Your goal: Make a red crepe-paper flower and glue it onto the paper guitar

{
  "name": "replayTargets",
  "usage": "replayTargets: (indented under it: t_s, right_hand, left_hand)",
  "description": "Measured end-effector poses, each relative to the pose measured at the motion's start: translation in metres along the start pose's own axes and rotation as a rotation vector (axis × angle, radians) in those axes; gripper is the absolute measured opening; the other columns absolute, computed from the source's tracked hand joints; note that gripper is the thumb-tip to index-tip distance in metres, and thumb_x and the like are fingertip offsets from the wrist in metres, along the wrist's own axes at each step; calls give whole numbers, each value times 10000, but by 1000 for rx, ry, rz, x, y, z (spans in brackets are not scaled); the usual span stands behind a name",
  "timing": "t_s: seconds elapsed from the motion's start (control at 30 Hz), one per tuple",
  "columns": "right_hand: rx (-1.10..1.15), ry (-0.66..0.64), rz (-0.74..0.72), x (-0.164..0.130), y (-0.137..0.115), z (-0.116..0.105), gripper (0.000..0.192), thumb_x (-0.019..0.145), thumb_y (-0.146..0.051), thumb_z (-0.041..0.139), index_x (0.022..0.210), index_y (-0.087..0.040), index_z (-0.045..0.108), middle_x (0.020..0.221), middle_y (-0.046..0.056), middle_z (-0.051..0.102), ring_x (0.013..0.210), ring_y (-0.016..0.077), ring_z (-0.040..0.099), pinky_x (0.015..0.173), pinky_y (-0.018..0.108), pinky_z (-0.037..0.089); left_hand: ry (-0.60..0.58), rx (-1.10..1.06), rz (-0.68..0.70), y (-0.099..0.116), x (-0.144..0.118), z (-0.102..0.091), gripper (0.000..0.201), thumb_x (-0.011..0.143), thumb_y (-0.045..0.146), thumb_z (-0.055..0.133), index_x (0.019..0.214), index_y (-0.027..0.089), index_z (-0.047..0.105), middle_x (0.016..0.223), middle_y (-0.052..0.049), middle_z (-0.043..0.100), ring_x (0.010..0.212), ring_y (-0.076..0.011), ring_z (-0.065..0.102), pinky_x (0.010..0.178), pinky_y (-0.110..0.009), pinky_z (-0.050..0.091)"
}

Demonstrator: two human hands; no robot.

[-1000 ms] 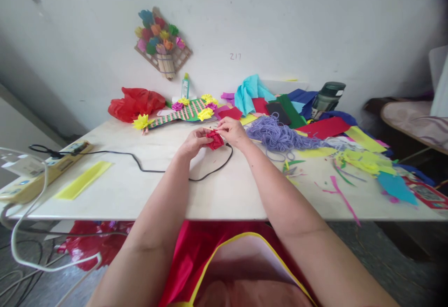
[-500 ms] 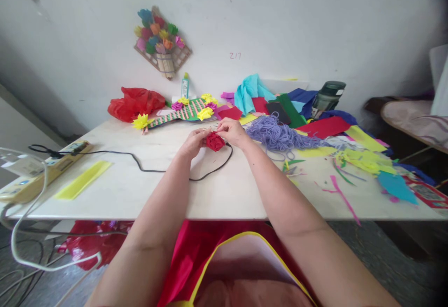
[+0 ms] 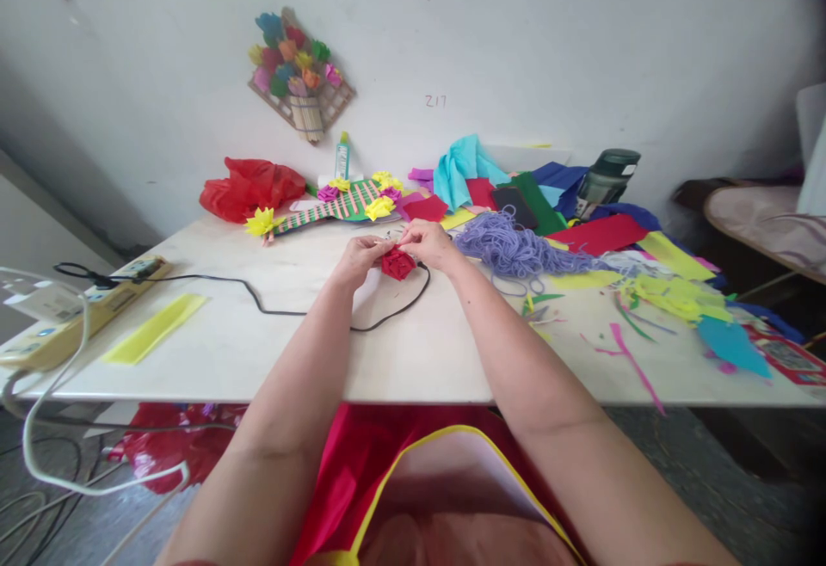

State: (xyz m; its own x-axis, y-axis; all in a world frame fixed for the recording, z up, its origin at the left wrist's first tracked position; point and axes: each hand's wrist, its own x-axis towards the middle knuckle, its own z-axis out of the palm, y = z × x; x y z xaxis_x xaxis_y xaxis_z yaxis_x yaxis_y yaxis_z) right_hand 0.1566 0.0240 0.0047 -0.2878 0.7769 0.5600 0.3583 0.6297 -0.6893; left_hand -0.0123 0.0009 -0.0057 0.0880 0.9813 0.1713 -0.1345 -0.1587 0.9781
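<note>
A red crepe-paper flower (image 3: pixel 398 263) is held above the white table between both hands, its petals bunched and facing me. My left hand (image 3: pixel 359 260) pinches its left upper edge with thumb and fingers. From the other side my right hand (image 3: pixel 426 243) is closed at the top of the flower, fingertips close to the left ones. What lies behind the flower is hidden. A black cord (image 3: pixel 387 316) curves across the table and ends at a plug-like tip just right of the flower. Behind the hands lies a green-and-pink striped, guitar-shaped craft (image 3: pixel 329 212) with yellow and purple paper flowers.
Purple yarn (image 3: pixel 507 243) is heaped right of my hands, with coloured paper (image 3: pixel 607 233) and a dark bottle (image 3: pixel 607 177) beyond. Scraps lie front right. A power strip (image 3: pixel 83 316) and a yellow strip (image 3: pixel 155 329) are on the left. A red plastic bag (image 3: pixel 251 189) sits back left.
The red flower has turned slightly between my fingers, and its face shows more openly. Both hands stay in nearly the same place, with small finger shifts.
</note>
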Motion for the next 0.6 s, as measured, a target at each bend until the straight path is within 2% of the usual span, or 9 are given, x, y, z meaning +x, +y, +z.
replayTargets:
  t_s: [0.07,0.2,0.47,0.6]
  right_hand:
    - [-42,-3,41,0,2,0,24,673,-145,716,677,-165,728,783,13,677,651,113,567,633,253,437]
    - [-100,-22,99,0,5,-1,91,682,-192,729,759,-182,777,742,7,705,613,110,550,583,237,399]
    - [40,-69,94,0,8,-3,71,687,-194,713,696,-156,772,688,20,709,662,135,590,623,242,422]
    - [64,-133,104,-1,3,-9,127,727,-209,668,684,-135,761,633,8,672,633,125,558,625,243,407]
  left_hand:
    - [-3,3,9,1,0,0,519,388,524,923,630,129,690,566,-40,651,510,-137,574,525,-262,442]
    - [-23,23,1,1,0,-1,507,407,522,917,635,130,689,565,-40,650,509,-137,577,523,-263,439]
    - [-13,20,-19,2,0,-2,495,382,504,917,614,137,679,552,-24,634,498,-124,564,522,-258,445]
    - [-14,18,-31,4,-1,-2,483,375,482,914,619,139,678,561,-23,639,501,-123,564,519,-255,448]
